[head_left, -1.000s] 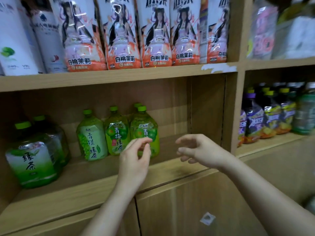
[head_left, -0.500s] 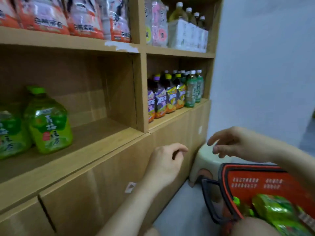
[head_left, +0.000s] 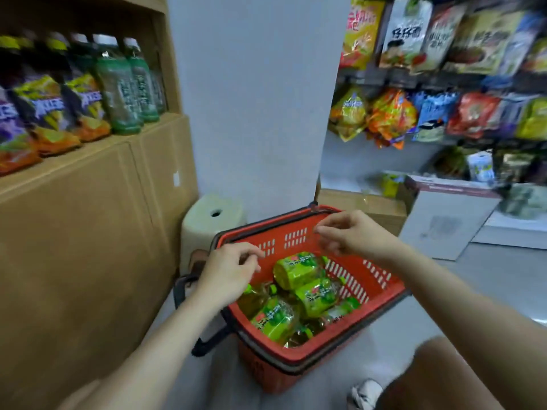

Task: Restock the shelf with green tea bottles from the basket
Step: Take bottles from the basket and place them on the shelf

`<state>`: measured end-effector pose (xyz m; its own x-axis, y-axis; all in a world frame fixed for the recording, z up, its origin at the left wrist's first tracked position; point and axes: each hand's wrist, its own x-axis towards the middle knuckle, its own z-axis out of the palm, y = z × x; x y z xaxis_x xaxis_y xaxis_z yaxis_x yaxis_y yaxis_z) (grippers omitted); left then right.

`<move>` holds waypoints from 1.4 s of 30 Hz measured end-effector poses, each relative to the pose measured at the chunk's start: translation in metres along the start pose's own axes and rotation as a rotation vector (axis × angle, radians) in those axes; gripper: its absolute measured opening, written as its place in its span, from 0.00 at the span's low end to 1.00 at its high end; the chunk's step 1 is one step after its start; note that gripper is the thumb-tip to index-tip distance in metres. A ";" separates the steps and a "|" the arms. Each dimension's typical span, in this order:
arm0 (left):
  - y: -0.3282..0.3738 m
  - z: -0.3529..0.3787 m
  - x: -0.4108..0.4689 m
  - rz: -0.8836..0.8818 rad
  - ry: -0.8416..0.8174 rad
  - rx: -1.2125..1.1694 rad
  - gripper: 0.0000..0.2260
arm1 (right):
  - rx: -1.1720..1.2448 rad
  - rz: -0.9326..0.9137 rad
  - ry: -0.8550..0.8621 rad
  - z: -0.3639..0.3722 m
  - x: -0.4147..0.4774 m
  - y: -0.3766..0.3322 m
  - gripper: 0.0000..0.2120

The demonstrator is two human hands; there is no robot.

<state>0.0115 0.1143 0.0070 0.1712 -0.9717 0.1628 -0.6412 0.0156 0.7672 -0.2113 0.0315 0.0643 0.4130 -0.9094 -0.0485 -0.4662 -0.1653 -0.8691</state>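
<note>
While both hands are hovering empty over the basket (head_left: 284, 236), L hand (head_left: 228, 270) by its left rim and R hand (head_left: 352, 235) at the far rim, fingers loosely curled, the bottles (head_left: 299, 269) are lying piled on their sides inside. I'd be gripping the topmost one round its body, w/o jostling the rest. Vs. half a sec ago, the hands are now dropping from the shelf (head_left: 165, 119) front to the basket.

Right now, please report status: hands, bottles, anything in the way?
Left hand and right hand open, empty, over the basket. Green tea bottles lying inside. Nothing in the way.
</note>
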 end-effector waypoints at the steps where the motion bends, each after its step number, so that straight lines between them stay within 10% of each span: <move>1: -0.002 0.010 0.010 -0.003 -0.025 0.069 0.09 | 0.045 0.053 0.009 0.002 0.012 0.019 0.07; 14: -0.108 0.127 0.121 -0.208 -0.727 1.092 0.22 | 0.409 0.478 -0.134 0.120 0.105 0.159 0.09; 24: -0.064 0.086 0.156 0.141 -0.410 0.718 0.13 | 0.077 0.166 -0.334 0.114 0.118 0.162 0.56; 33: -0.058 0.085 0.163 -0.079 -0.272 -0.227 0.05 | 0.143 0.183 -0.151 0.072 0.115 0.155 0.42; 42: -0.145 0.189 0.137 -0.459 -1.016 0.633 0.54 | 0.242 0.474 0.358 0.054 0.100 0.203 0.61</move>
<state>-0.0131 -0.0655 -0.1991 0.0046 -0.6053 -0.7960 -0.9655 -0.2100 0.1541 -0.2226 -0.0724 -0.1431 -0.1011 -0.9409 -0.3232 -0.3271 0.3383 -0.8824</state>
